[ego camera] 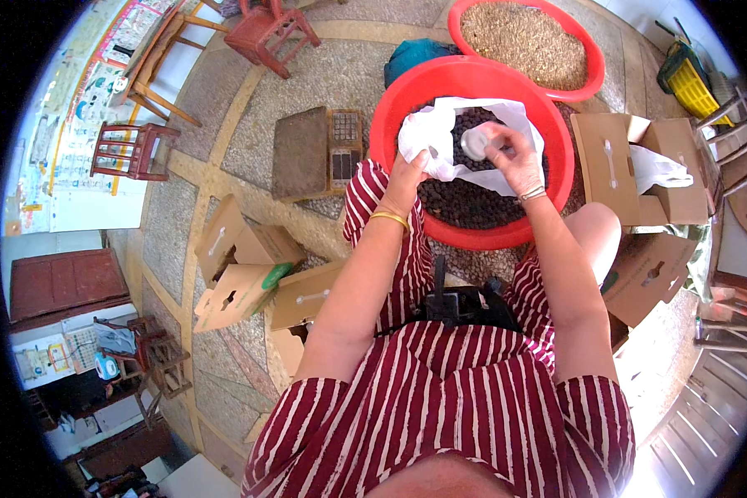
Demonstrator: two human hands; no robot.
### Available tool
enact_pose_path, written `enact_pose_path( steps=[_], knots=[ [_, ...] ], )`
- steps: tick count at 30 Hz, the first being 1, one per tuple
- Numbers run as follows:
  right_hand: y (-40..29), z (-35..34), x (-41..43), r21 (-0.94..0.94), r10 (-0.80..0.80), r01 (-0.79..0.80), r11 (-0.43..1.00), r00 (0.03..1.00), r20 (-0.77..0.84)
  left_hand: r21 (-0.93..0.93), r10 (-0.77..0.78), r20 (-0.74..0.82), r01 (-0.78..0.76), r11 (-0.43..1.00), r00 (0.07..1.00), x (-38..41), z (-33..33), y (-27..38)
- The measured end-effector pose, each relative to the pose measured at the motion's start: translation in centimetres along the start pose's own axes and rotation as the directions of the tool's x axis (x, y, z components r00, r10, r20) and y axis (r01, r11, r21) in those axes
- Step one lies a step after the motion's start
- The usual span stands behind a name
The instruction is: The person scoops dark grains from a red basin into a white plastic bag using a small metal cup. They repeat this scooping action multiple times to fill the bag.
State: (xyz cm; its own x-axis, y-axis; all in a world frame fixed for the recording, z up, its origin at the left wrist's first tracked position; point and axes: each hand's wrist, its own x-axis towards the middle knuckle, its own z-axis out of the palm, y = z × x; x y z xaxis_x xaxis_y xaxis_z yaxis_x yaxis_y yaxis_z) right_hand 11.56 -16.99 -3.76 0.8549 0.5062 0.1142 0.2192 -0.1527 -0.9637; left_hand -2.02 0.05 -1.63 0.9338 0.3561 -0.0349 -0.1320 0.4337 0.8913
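Observation:
Before me stands a red plastic basin (563, 162) holding many small, dark, berry-like pieces (470, 208). A white plastic bag (428, 127) lies spread open over them, with more dark pieces showing inside its mouth. My left hand (408, 177) grips the near left edge of the bag. In my right hand (513, 159), above the bag's opening, is a small whitish round cup or lid (473, 143); blur hides its exact form. My right fingers are closed around its right side.
Behind the basin is a second red basin (588, 37) full of light brown pieces (523, 43). Open cardboard boxes stand at right (607, 168) and left (243, 292). A low brown box (302, 155) and red wooden chairs (264, 31) sit farther left.

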Motion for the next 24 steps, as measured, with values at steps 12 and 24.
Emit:
enact_pose_path(
  steps=[12,24],
  knots=[
    [7.5,2.9,-3.5,-0.624,0.296,0.194,0.757,0.749,0.592,0.031,-0.029,-0.010,0.029,0.999,1.000,-0.2,-1.0,-0.3],
    [15.1,4.4,-2.6,-0.884,0.292,-0.016,0.467,0.946,0.137,0.036,0.004,0.034,-0.005,0.999,0.999,-0.3,0.0,0.3]
  ],
)
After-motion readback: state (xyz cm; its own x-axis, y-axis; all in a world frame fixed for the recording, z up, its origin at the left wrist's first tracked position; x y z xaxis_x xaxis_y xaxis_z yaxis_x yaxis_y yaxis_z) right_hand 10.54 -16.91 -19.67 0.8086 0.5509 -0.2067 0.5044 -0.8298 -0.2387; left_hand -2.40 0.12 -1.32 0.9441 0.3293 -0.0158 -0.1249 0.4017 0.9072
